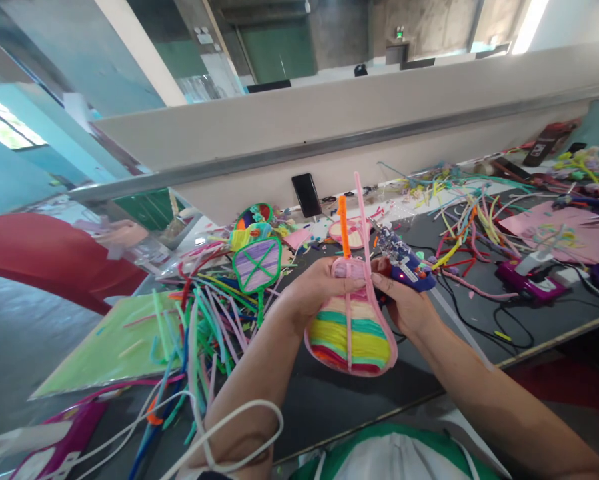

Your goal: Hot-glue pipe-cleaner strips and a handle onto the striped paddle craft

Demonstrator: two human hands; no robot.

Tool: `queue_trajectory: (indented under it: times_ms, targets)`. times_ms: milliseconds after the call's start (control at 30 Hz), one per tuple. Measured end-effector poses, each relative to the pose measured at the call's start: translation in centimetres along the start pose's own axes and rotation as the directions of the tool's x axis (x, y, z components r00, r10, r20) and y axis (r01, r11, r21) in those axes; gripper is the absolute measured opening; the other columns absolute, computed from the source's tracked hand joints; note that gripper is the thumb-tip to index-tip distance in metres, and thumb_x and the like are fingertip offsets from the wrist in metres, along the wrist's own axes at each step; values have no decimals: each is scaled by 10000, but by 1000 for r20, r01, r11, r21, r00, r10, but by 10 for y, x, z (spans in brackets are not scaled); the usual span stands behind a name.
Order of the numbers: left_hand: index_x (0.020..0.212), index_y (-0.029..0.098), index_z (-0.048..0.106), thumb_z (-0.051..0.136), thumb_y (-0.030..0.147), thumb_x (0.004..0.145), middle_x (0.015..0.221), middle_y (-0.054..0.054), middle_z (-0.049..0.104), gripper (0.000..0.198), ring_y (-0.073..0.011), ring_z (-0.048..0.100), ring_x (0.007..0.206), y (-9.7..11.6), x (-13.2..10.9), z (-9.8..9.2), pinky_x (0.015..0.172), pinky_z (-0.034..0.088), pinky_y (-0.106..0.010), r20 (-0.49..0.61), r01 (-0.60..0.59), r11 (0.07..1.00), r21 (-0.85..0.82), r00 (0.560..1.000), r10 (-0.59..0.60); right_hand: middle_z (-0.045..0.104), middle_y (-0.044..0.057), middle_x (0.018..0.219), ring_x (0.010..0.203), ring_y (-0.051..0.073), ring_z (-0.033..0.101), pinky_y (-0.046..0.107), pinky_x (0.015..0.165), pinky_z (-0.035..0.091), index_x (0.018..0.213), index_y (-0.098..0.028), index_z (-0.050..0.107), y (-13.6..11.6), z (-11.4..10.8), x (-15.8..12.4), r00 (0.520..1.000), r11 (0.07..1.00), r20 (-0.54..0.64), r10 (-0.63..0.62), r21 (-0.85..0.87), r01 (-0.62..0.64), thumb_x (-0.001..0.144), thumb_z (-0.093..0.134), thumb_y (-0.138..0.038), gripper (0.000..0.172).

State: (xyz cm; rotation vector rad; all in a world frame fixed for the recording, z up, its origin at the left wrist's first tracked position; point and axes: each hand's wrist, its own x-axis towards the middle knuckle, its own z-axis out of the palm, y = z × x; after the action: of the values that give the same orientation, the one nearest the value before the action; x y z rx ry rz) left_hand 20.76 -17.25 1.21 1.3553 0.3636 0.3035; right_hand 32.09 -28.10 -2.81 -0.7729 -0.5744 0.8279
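Between my hands is a pear-shaped pipe-cleaner craft (374, 347), striped yellow, teal, cream and red inside a pink rim. My left hand (312, 288) grips its narrow upper end, thumb across the front. An orange pipe cleaner (344, 230) sticks up from that end, and a long pink pipe cleaner (362, 217) rises beside it. My right hand (410, 310) is closed around a blue hot glue gun (403, 261) with a small red light lit; its thumb reaches to the craft's right edge near the pink pipe cleaner. The right fingers are partly hidden.
On the left lie a purple-and-green pipe-cleaner fan (258, 265), many loose pipe cleaners (214, 327) and a green sheet (104, 347). A phone (306, 195) leans against the partition. More pipe cleaners (472, 227), a magenta power strip (532, 281) and black cables (459, 303) are on the right.
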Motion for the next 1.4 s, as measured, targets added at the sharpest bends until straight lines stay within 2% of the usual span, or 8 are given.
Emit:
queue_trajectory:
  times_ms: [200,467,667,767,867,1000,1133,1400]
  targets:
    - [937,99,727,824,222,629,849,-95,741,346,-204,693,718,-3,2,-1,716,543,-307,13,21,1000,-19,1000,-21,650,-40,794,808,166,610,322,832,485,726,-242,623,3,-1,2,1000,1000,-25,0,29,1,616,780,-247,192]
    - [925,89,729,838,192,589,785,-88,740,367,-188,688,662,-7,9,-2,695,550,-299,-50,23,995,-99,998,-28,630,-41,791,761,141,589,311,798,477,763,-231,639,10,-12,13,1000,997,28,-2,75,0,672,755,-210,148]
    - [900,52,719,835,138,575,833,-132,742,356,-246,710,754,-16,28,-19,795,570,-383,-184,24,971,-237,980,-69,618,-52,736,661,119,554,272,692,456,768,-227,630,25,-29,53,998,999,-61,-30,43,32,638,768,-212,190]
    - [874,52,719,801,66,585,796,-123,744,301,-245,714,722,-20,36,-26,796,581,-401,-278,17,961,-274,956,-96,605,-59,682,597,110,531,267,618,434,759,-229,626,39,-35,78,996,997,-89,28,69,-22,610,778,-225,212]
    - [863,57,719,768,37,610,788,-119,747,259,-248,715,700,-25,41,-30,780,590,-415,-326,31,960,-277,937,-124,605,-59,668,579,109,524,272,600,425,736,-229,619,51,-41,92,995,996,-81,62,72,-56,589,787,-229,224]
    - [876,61,715,774,39,611,775,-114,745,273,-243,715,675,-34,47,-33,763,598,-411,-357,79,955,-285,916,-182,621,-48,689,603,116,537,273,595,420,733,-225,624,60,-54,93,993,995,-77,87,56,-83,579,793,-225,229]
    - [891,51,714,786,57,612,776,-119,743,288,-240,713,675,-46,53,-35,743,602,-398,-341,134,951,-279,912,-228,609,-51,658,580,110,520,270,584,402,735,-217,627,60,-65,92,992,995,-77,95,31,-93,591,777,-212,208]
    - [848,36,709,749,39,641,762,-134,741,211,-234,708,657,-59,60,-34,715,604,-389,-349,202,939,-279,890,-295,553,-57,590,537,97,477,262,560,369,683,-195,613,63,-74,99,993,997,-94,74,-5,-74,628,733,-197,133]
